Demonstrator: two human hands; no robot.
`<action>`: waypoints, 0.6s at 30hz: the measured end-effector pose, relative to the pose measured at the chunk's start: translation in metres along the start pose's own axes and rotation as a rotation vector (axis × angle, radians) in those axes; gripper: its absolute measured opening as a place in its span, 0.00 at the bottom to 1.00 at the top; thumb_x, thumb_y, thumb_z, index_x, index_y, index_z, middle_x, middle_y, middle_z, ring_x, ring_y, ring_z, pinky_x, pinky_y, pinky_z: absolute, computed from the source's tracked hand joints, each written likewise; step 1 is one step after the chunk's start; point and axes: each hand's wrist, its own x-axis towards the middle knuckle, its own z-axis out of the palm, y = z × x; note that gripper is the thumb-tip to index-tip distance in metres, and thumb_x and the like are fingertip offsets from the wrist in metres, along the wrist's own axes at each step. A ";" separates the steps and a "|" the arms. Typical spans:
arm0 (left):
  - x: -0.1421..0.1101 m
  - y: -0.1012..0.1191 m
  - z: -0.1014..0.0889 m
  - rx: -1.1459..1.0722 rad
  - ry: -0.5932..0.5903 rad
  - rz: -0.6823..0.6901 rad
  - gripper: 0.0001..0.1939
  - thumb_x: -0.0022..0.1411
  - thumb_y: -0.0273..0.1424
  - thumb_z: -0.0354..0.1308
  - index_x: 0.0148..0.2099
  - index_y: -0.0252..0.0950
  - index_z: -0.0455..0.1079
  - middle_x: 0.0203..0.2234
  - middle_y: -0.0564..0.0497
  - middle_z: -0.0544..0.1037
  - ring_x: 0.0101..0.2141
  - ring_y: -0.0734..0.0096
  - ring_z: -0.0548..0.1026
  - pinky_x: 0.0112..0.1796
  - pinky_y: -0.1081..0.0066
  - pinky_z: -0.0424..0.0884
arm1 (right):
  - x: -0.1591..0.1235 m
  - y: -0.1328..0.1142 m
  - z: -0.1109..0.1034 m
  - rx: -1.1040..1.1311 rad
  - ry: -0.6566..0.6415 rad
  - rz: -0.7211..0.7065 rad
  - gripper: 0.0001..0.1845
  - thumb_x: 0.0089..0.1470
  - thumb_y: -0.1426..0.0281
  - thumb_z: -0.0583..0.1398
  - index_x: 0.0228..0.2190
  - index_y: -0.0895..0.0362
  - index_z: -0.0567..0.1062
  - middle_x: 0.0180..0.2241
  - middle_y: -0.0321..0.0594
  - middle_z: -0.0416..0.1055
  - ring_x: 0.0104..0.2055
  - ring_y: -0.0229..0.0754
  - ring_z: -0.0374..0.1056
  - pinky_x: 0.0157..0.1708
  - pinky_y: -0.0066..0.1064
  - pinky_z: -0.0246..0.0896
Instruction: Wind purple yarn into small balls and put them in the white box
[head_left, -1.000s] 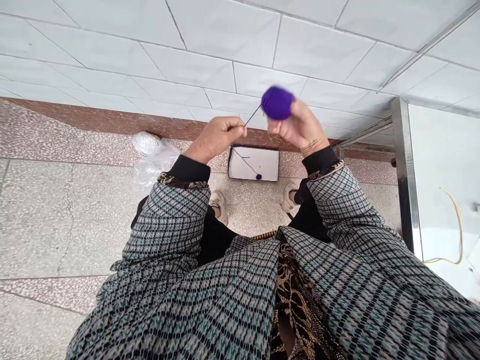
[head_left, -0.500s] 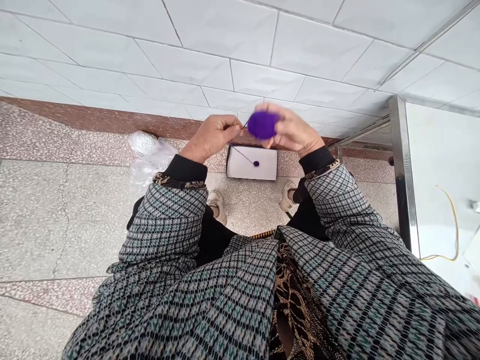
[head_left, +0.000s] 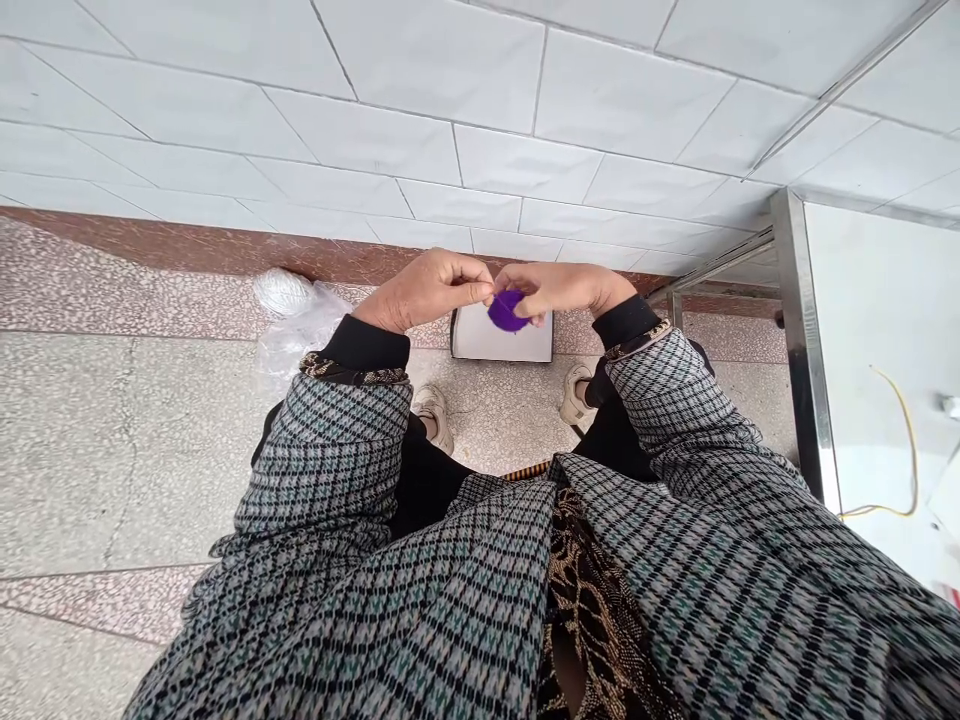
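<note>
Hands, two: the right (head_left: 562, 288) grips the one purple ball (head_left: 506, 314), hiding part of the one box (head_left: 476, 345); the left (head_left: 431, 288) pinches its strand (head_left: 499, 294). White skein (head_left: 283, 292), one. Shoes (head_left: 433, 412), two. Ball lower than half a second ago, hands closer together.

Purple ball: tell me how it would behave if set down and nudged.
The purple ball would probably roll, since it looks rounded. Its wound-yarn look suggests it would give somewhat when squeezed. It is likely light, as the right hand holds it just with the fingers.
</note>
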 end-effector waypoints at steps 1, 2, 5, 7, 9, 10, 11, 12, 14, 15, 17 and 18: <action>-0.001 -0.002 -0.001 -0.022 0.018 -0.003 0.13 0.62 0.40 0.65 0.32 0.36 0.79 0.26 0.50 0.79 0.31 0.67 0.77 0.39 0.68 0.74 | -0.004 0.001 -0.002 0.037 -0.082 -0.060 0.22 0.55 0.68 0.76 0.46 0.58 0.74 0.35 0.36 0.74 0.30 0.34 0.67 0.26 0.21 0.63; -0.001 -0.004 -0.001 -0.056 0.043 -0.004 0.12 0.62 0.40 0.66 0.33 0.36 0.80 0.26 0.50 0.79 0.32 0.67 0.77 0.39 0.67 0.75 | -0.008 0.002 -0.004 0.102 -0.122 -0.133 0.26 0.54 0.65 0.78 0.47 0.58 0.74 0.38 0.37 0.74 0.31 0.34 0.68 0.27 0.21 0.63; 0.000 -0.009 0.002 -0.238 0.172 -0.004 0.15 0.64 0.44 0.67 0.35 0.36 0.80 0.24 0.51 0.76 0.26 0.71 0.71 0.33 0.68 0.72 | -0.015 0.008 -0.008 0.363 0.005 -0.361 0.37 0.48 0.52 0.80 0.49 0.57 0.72 0.43 0.40 0.75 0.33 0.35 0.69 0.30 0.23 0.65; 0.004 -0.012 0.006 -0.330 0.243 -0.013 0.16 0.64 0.45 0.66 0.34 0.37 0.79 0.21 0.53 0.72 0.21 0.74 0.64 0.28 0.69 0.67 | -0.016 0.009 -0.008 0.539 0.233 -0.482 0.42 0.45 0.46 0.79 0.50 0.55 0.69 0.44 0.39 0.74 0.32 0.35 0.67 0.31 0.26 0.67; 0.008 -0.012 0.010 -0.287 0.235 -0.026 0.14 0.63 0.42 0.66 0.33 0.37 0.79 0.22 0.52 0.75 0.22 0.73 0.66 0.29 0.68 0.68 | -0.012 0.007 -0.009 0.641 0.478 -0.549 0.42 0.46 0.44 0.77 0.49 0.52 0.67 0.44 0.38 0.73 0.33 0.36 0.65 0.33 0.28 0.69; 0.010 -0.010 0.012 -0.224 0.187 -0.028 0.12 0.63 0.40 0.65 0.33 0.37 0.80 0.24 0.51 0.77 0.25 0.71 0.70 0.32 0.68 0.71 | -0.008 0.005 -0.010 0.654 0.595 -0.551 0.39 0.48 0.44 0.76 0.49 0.51 0.66 0.44 0.38 0.72 0.34 0.37 0.65 0.35 0.28 0.71; 0.011 -0.007 0.013 -0.156 0.114 -0.028 0.11 0.62 0.38 0.65 0.32 0.37 0.80 0.26 0.50 0.80 0.28 0.69 0.74 0.36 0.67 0.73 | -0.004 0.004 -0.010 0.649 0.702 -0.535 0.36 0.52 0.45 0.74 0.49 0.50 0.65 0.45 0.38 0.71 0.35 0.38 0.66 0.36 0.29 0.72; 0.011 -0.003 0.014 -0.100 0.026 -0.024 0.10 0.62 0.37 0.64 0.32 0.37 0.81 0.28 0.49 0.82 0.31 0.68 0.77 0.39 0.67 0.75 | 0.000 0.003 -0.010 0.627 0.787 -0.499 0.32 0.57 0.48 0.73 0.49 0.50 0.65 0.45 0.39 0.71 0.36 0.39 0.67 0.38 0.29 0.73; 0.009 0.006 0.014 -0.050 -0.135 -0.009 0.10 0.62 0.36 0.64 0.32 0.37 0.82 0.29 0.49 0.84 0.33 0.67 0.80 0.42 0.68 0.75 | 0.007 0.004 -0.010 0.538 0.860 -0.364 0.24 0.63 0.59 0.70 0.50 0.50 0.64 0.44 0.39 0.71 0.35 0.39 0.68 0.37 0.28 0.73; 0.007 0.009 0.013 -0.047 -0.167 -0.001 0.10 0.62 0.35 0.63 0.32 0.37 0.82 0.29 0.49 0.84 0.34 0.67 0.80 0.42 0.68 0.76 | 0.009 0.004 -0.009 0.463 0.825 -0.272 0.22 0.63 0.65 0.70 0.50 0.51 0.64 0.42 0.38 0.71 0.34 0.38 0.67 0.35 0.26 0.72; 0.003 0.013 0.008 -0.059 -0.102 0.001 0.10 0.63 0.35 0.63 0.33 0.36 0.81 0.30 0.48 0.84 0.34 0.66 0.80 0.42 0.68 0.76 | 0.009 0.006 -0.006 0.254 0.586 -0.087 0.21 0.59 0.74 0.70 0.48 0.53 0.67 0.38 0.36 0.71 0.30 0.36 0.66 0.29 0.23 0.67; 0.001 0.012 0.005 -0.065 -0.027 -0.009 0.11 0.64 0.35 0.62 0.33 0.35 0.80 0.30 0.48 0.83 0.34 0.66 0.80 0.42 0.68 0.76 | 0.007 0.007 -0.005 0.154 0.414 -0.029 0.21 0.57 0.77 0.71 0.46 0.54 0.69 0.36 0.35 0.72 0.29 0.35 0.65 0.26 0.22 0.65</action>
